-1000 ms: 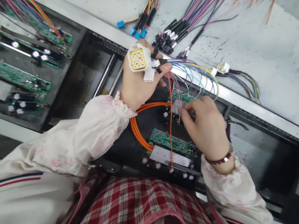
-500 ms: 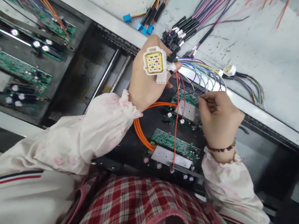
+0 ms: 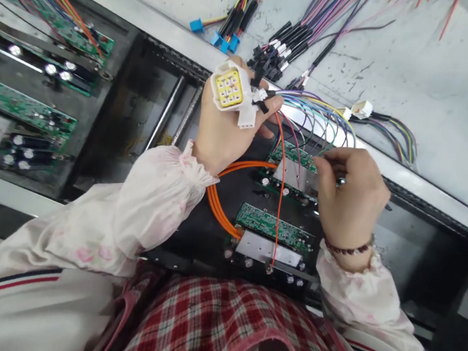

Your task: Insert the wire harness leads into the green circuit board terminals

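1. White multi-pin connector (image 3: 228,90) sits in the left hand (image 3: 220,135), above the black tray (image 3: 230,209), its yellow insert of 9 sockets facing up. A white plug housing (image 3: 247,118) hangs just below it, and a fan of thin coloured wires (image 3: 312,114) runs from the hand to the right.
2. The left hand is closed around the connector's wires, with the fingers curled and the connector resting against them. Part of the grip is hidden behind the connector, so the thumb's position is hard to make out.
3. The right hand (image 3: 352,197) is pinched almost shut above the upper green circuit board (image 3: 291,156). A small metal glint shows at its fingertips (image 3: 339,179), but the fingers hide most of it, so I cannot tell what it holds.
4. An orange cable bundle (image 3: 217,204) loops under the left wrist, and a single orange wire (image 3: 279,203) drops past a bare metal plate (image 3: 295,177) to the lower green circuit board (image 3: 273,225).
5. Compared with 0.5 s ago, the connector is tilted further toward the left, and the right hand sits further right over the board.
6. Bundled wire harnesses (image 3: 322,25) with black and blue plugs lie on the grey bench (image 3: 439,80) beyond the tray.
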Available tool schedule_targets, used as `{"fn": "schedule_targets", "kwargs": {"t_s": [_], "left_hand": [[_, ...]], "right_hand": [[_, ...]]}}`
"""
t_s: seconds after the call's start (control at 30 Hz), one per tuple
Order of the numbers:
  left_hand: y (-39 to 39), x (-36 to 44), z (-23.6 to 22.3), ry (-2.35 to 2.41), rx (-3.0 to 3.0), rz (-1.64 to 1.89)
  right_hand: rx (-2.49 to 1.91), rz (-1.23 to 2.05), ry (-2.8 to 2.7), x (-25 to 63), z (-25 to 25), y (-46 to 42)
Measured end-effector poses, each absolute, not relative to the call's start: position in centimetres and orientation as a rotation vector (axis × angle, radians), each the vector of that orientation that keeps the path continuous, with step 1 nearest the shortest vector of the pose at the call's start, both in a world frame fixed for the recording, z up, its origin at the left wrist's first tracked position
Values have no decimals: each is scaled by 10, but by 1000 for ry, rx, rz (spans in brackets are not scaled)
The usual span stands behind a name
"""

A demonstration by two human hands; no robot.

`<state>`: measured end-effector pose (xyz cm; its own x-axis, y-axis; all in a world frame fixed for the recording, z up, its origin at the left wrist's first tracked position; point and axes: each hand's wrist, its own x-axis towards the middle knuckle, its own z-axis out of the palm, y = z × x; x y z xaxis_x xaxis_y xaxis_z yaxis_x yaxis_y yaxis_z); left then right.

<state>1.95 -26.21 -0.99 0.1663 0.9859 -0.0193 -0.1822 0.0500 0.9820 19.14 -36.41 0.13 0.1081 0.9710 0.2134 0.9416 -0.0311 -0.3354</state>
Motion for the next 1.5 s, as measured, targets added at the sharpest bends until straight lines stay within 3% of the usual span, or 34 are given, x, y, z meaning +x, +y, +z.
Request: {"fn": "schedule_targets", "kwargs": {"t_s": [0.13,0.4,1.5], "left_hand": [[-262,19,-13,970,1154,1172],[-258,17,-14,1040,1233,1085],[-260,19,-2,1028,1152,1057]], "right_hand": [[-1909,212,-2039,180,15,-364],[-1922,314,-1864,177,8,-342],[-1870,345,-1745,179,4,-343]]}}
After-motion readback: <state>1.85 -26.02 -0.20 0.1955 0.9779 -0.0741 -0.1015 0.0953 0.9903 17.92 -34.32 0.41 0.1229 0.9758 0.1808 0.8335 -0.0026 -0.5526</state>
